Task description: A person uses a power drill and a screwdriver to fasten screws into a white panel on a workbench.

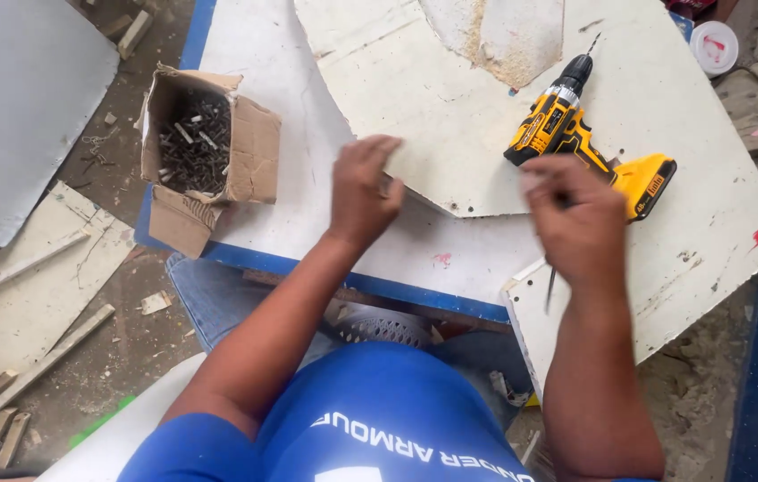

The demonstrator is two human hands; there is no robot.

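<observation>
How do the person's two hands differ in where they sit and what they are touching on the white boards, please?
The left hand grips the edge of the cream board, while the right hand holds a thin dark rod-like tool pointing down. The left hand lies nearer the cardboard box of screws; the right hand sits just below the yellow cordless drill, partly covering its handle. Both are bare, motion-blurred and above the white panels.

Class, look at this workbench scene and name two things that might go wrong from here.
1. The open cardboard box of dark screws overhangs the white board's blue edge; a knock might tip it.
2. The right hand holds a thin dark pointed tool beside the yellow-and-black cordless drill; it might jab.
</observation>
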